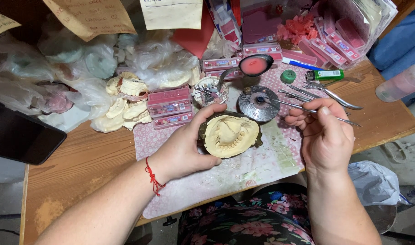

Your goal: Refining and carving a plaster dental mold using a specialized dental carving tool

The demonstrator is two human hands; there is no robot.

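Left hand (185, 147) cups a cream plaster dental cast (228, 135) in its dark holder just above the pink patterned mat (207, 181), thumb curled over the far rim and fingers under, teeth side tilted up, likely so the arch faces the eye. Right hand (325, 136), just beside it, pinches a thin metal wax instrument (307, 109) between thumb and fingertips, pen-fashion, its tip reaching over the round metal burner (258, 103), seemingly for warming. Beyond: a dark spoon of pink wax (254, 66), green lighter (325, 75), spare metal tools (330, 93), pink wax boxes (169, 102), more plaster casts (125, 102), plastic bags (157, 63) heaped at the back.
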